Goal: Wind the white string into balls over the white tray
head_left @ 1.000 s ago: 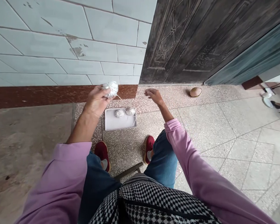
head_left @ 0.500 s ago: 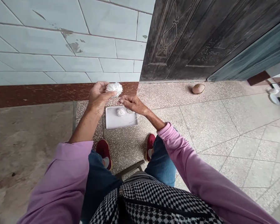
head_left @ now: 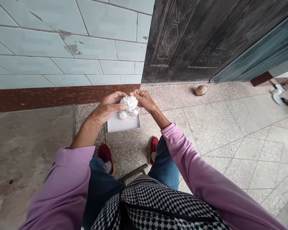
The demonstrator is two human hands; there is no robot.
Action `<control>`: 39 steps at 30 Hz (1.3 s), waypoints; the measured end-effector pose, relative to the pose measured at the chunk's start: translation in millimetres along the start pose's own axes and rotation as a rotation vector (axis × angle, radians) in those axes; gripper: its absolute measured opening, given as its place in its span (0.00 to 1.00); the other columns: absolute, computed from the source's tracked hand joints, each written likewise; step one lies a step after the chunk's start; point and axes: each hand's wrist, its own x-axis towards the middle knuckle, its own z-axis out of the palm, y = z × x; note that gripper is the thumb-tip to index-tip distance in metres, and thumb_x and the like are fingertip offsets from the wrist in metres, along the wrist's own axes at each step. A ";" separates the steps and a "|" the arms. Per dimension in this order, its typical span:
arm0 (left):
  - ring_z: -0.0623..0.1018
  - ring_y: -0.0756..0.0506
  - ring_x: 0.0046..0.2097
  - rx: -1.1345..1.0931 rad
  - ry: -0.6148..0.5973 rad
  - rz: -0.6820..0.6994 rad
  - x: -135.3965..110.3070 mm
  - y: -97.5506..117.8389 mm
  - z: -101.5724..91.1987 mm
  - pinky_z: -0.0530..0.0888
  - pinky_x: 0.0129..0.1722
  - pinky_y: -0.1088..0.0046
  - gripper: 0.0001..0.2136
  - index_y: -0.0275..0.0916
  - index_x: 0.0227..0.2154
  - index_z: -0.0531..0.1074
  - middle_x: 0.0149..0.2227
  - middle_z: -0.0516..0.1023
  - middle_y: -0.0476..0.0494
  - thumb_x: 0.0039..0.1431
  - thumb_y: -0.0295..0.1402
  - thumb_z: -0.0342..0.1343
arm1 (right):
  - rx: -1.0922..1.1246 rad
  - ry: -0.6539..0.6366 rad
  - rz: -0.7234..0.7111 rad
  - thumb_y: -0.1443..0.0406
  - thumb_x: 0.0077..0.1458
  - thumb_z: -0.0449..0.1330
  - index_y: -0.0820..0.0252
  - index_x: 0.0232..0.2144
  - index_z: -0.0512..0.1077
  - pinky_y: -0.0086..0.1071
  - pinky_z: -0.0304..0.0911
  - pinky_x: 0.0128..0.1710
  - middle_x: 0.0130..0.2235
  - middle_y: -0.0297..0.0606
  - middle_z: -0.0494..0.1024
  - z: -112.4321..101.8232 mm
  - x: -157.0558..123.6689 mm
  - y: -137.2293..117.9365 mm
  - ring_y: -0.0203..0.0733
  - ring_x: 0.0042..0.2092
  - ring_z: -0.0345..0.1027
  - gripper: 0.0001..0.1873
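Note:
A white ball of wound thread (head_left: 129,102) sits between both hands, raised over the floor in front of my knees. My left hand (head_left: 108,107) cups it from the left, fingers curled round it. My right hand (head_left: 144,99) pinches at its top right side, fingers closed. Directly below lies a flat white box lid (head_left: 123,125) on the floor with two smaller white thread balls (head_left: 123,115) in it, one partly hidden by the held ball. A thin thread trails across the lid.
A pale tiled wall with a red-brown skirting (head_left: 38,97) runs along the left. A dark carved door (head_left: 194,38) stands behind. A small tan round object (head_left: 201,90) lies at its foot. My red shoes (head_left: 106,157) rest on the terrazzo floor. Someone's feet show at the far right edge (head_left: 282,97).
My right hand came in from the right, first below the ball, then up to pinch its top right side. My left hand lowered the ball slightly toward the middle.

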 end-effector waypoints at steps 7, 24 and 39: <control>0.90 0.27 0.56 -0.060 0.148 0.049 5.4 -1.2 -1.2 0.90 0.54 0.49 0.29 0.44 0.50 0.90 0.50 0.92 0.33 0.43 0.41 0.90 | -0.065 -0.061 -0.160 0.37 0.87 0.75 0.51 0.36 0.62 0.29 0.46 0.29 0.26 0.22 0.60 10.3 11.3 20.9 0.34 0.29 0.49 0.39; 0.90 0.25 0.62 0.525 0.051 0.054 8.7 -13.7 -16.1 0.87 0.65 0.44 0.29 0.44 0.54 0.88 0.57 0.93 0.35 0.48 0.42 0.85 | -0.192 -0.123 -0.186 0.38 0.92 0.70 0.54 0.39 0.71 0.34 0.45 0.33 0.26 0.22 0.54 -9.4 2.0 7.0 0.37 0.33 0.47 0.35; 0.91 0.24 0.61 0.083 0.180 0.144 7.3 -7.2 -9.4 0.90 0.66 0.41 0.29 0.45 0.50 0.91 0.53 0.94 0.34 0.46 0.46 0.90 | -0.245 -0.122 -0.208 0.42 0.94 0.68 0.55 0.35 0.71 0.30 0.48 0.32 0.27 0.25 0.61 7.3 11.2 31.1 0.36 0.31 0.53 0.35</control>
